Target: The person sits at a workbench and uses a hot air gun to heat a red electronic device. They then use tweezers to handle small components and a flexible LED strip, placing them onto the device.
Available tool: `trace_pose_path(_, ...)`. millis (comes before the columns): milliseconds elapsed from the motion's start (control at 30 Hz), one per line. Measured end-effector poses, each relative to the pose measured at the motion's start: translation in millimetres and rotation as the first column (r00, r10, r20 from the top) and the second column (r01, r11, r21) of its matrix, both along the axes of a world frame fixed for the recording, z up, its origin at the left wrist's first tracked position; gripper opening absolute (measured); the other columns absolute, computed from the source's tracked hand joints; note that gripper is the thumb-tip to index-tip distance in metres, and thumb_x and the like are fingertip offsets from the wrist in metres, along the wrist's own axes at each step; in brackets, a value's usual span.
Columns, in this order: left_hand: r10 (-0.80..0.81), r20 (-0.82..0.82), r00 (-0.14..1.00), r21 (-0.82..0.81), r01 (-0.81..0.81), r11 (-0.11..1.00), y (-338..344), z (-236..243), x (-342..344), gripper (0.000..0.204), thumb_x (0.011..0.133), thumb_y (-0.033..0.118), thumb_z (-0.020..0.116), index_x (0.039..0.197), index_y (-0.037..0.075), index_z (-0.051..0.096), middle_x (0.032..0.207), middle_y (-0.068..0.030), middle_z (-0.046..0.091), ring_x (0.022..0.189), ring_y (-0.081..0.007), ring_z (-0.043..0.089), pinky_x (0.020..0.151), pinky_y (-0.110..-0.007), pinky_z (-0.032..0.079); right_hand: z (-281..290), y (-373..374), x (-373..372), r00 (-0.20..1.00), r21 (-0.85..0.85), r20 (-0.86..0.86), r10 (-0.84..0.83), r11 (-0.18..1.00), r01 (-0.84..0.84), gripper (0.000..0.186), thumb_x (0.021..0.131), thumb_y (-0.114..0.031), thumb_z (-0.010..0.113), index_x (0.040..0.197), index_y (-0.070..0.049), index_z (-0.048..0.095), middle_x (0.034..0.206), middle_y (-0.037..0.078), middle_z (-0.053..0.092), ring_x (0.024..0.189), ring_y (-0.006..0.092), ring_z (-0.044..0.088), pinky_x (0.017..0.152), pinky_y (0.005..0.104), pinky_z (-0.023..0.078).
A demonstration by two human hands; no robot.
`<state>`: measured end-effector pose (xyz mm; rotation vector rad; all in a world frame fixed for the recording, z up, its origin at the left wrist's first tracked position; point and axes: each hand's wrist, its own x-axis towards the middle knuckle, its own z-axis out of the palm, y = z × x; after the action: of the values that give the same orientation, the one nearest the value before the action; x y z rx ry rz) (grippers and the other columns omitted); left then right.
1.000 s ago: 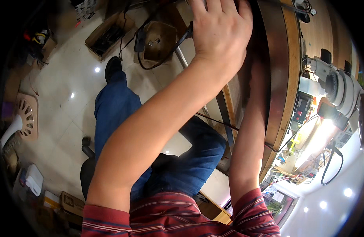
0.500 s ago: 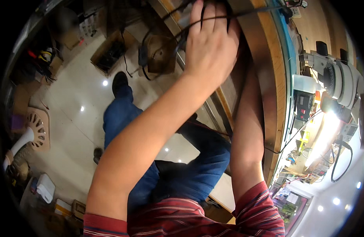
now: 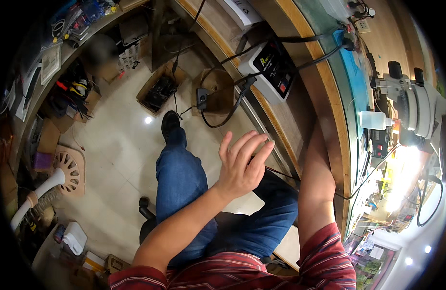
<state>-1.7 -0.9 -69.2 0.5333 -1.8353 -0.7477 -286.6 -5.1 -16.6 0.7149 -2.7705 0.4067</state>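
My left hand (image 3: 245, 162) is raised above my lap, its fingers apart and slightly curled, holding nothing. Beyond it, on the shelf under the desk, rests a white box-shaped electrical device (image 3: 252, 65) with a black face and a red switch. Black power cables (image 3: 242, 94) hang across and beside this device, one carrying an inline block (image 3: 201, 98). My right forearm (image 3: 319, 174) reaches in beneath the desk's edge (image 3: 324, 72). The right hand itself is hidden under there, along with anything it touches.
At right, the desk bears a microscope (image 3: 414, 101), a white bottle (image 3: 373, 120) and a bright lamp. Cardboard boxes (image 3: 160, 89) stand on the floor ahead. A pedestal fan (image 3: 63, 176) is at the left, below another cluttered bench (image 3: 53, 60).
My left hand has drawn back from the shelf toward my lap and opened out, uncovering the white device. My right arm stays under the desk. The view has shifted slightly.
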Motion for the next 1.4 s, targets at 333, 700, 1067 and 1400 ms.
trace_pose_path(333,-0.031,0.023,0.999,0.068,0.030,0.997,0,-10,5,0.055,0.083,-0.001,0.067,0.136,0.007,0.059,0.131,-0.0102,0.061,0.127,-0.0299,0.057,0.121,-0.056,0.022,6,8,0,1.000,0.008,0.006,-0.015,1.000,0.014,0.046,0.107,-0.033,0.051,0.135,0.003,0.059,0.133,0.024,0.063,0.124,0.0398,0.059,0.106,0.0452,0.045)
trace_pose_path(700,-0.114,0.093,0.989,0.140,0.100,0.985,-2,-10,6,0.061,0.083,0.000,0.064,0.142,0.003,0.051,0.136,-0.0138,0.056,0.132,-0.0329,0.052,0.121,-0.057,0.021,18,19,6,0.999,-0.024,0.023,-0.024,0.999,0.024,0.044,0.107,-0.033,0.051,0.131,0.003,0.062,0.129,0.024,0.065,0.121,0.0411,0.061,0.104,0.0463,0.046)
trace_pose_path(1067,-0.137,0.134,0.982,0.111,0.122,0.986,6,-13,0,0.063,0.082,0.001,0.064,0.143,0.003,0.050,0.137,-0.0147,0.055,0.133,-0.0331,0.051,0.120,-0.059,0.023,14,20,20,0.999,-0.075,0.031,-0.012,0.997,0.015,0.043,0.107,-0.032,0.050,0.127,0.002,0.065,0.125,0.023,0.068,0.118,0.0424,0.063,0.102,0.0474,0.048)
trace_pose_path(1400,-0.199,-0.033,0.980,-0.056,0.197,0.979,0,25,-18,0.052,0.085,0.001,0.064,0.136,0.002,0.056,0.133,-0.0158,0.057,0.128,-0.0353,0.054,0.116,-0.055,0.033,14,60,75,0.997,-0.117,0.011,0.079,0.990,-0.077,0.042,0.107,-0.032,0.050,0.124,0.002,0.068,0.121,0.023,0.071,0.114,0.0436,0.064,0.100,0.0484,0.049)
